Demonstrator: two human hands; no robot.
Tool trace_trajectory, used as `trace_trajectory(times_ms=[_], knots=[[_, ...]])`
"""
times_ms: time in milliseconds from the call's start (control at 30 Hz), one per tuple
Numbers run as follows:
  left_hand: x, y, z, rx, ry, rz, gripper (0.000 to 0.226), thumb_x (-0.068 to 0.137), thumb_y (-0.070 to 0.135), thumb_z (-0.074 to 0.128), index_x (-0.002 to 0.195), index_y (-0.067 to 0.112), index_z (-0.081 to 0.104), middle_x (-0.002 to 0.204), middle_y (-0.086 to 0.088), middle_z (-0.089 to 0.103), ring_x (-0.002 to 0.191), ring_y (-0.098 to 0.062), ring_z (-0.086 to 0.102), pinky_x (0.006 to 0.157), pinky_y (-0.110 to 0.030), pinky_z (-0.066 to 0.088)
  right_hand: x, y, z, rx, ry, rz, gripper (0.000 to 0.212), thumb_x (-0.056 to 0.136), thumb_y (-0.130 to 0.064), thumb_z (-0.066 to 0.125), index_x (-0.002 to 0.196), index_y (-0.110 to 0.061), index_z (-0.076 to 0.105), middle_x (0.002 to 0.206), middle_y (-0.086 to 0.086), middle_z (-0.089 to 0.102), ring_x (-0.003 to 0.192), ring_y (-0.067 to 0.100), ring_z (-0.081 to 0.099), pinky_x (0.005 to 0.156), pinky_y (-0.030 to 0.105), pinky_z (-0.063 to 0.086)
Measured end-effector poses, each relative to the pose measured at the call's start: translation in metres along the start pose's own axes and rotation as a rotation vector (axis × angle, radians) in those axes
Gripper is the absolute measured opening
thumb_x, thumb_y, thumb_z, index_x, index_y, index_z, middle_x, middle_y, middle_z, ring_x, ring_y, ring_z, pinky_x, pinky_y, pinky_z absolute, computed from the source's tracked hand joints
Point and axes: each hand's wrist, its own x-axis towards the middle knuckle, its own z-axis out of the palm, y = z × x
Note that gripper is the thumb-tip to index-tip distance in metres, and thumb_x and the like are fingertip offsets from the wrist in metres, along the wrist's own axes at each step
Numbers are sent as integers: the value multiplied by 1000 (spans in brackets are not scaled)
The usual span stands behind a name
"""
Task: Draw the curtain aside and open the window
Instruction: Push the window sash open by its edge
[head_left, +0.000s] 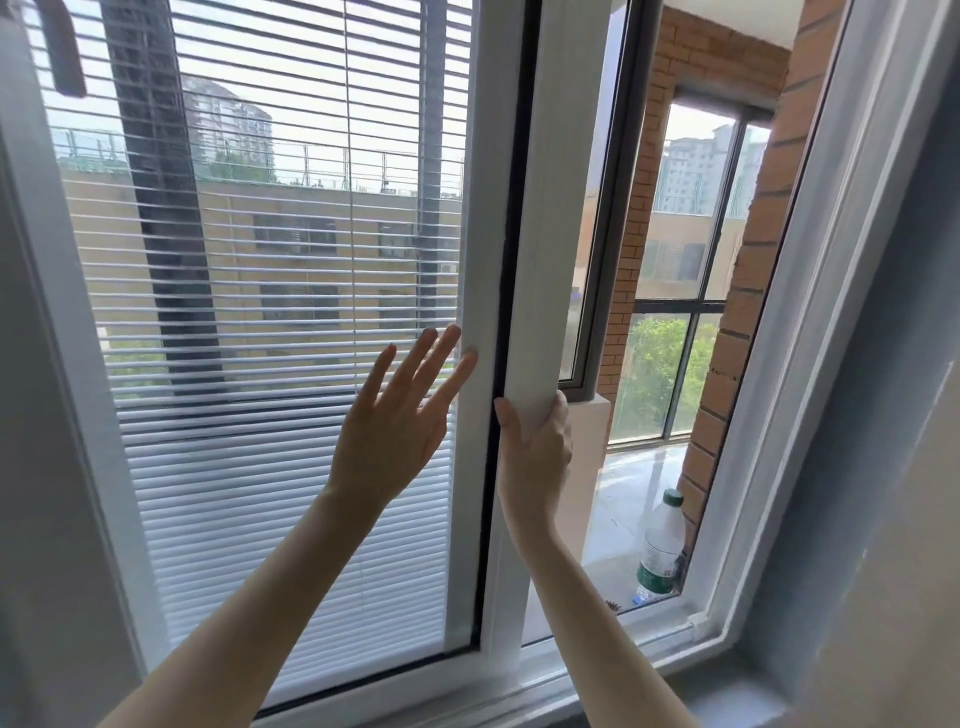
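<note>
Gripping sash edge (540, 312): right hand (535, 447).

White window sash (540, 218) with a black seal strip (511, 208) down its edge. Left of the sash, white horizontal-slat blind (270, 322), striped pattern. Right of the sash, red-brown brick wall (748, 270) with grey mortar lines, and a clear bottle (661, 545) with green cap and green-white label. Grey wall (857, 519) far right of the sash.
</note>
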Motion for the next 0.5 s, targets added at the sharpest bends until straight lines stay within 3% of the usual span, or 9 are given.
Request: trace_trajectory(times_ms=[133, 300, 500], knots=[[-4, -6, -3, 4, 3, -12, 54, 103, 31, 27, 155, 21, 17, 161, -12, 15, 148, -28, 15, 118, -47, 15, -5, 0, 1, 7, -25, -16, 61, 88, -45, 61, 136, -11, 44, 124, 9, 59, 112, 25, 55, 93, 34, 46], [-6, -10, -7, 6, -11, -40, 51, 104, 26, 24, 155, 21, 19, 160, -11, 18, 147, -28, 18, 119, -48, 16, -9, -1, 0, 11, -62, -31, 64, 88, -45, 60, 139, -11, 41, 130, 9, 57, 117, 25, 53, 97, 36, 45], [-17, 3, -27, -20, -158, -94, 57, 102, 29, 36, 155, 19, 18, 161, -13, 15, 148, -30, 15, 118, -51, 18, -5, 3, -14, 9, -170, -53, 60, 88, -32, 64, 139, -11, 40, 129, 11, 57, 114, 28, 54, 96, 39, 46]])
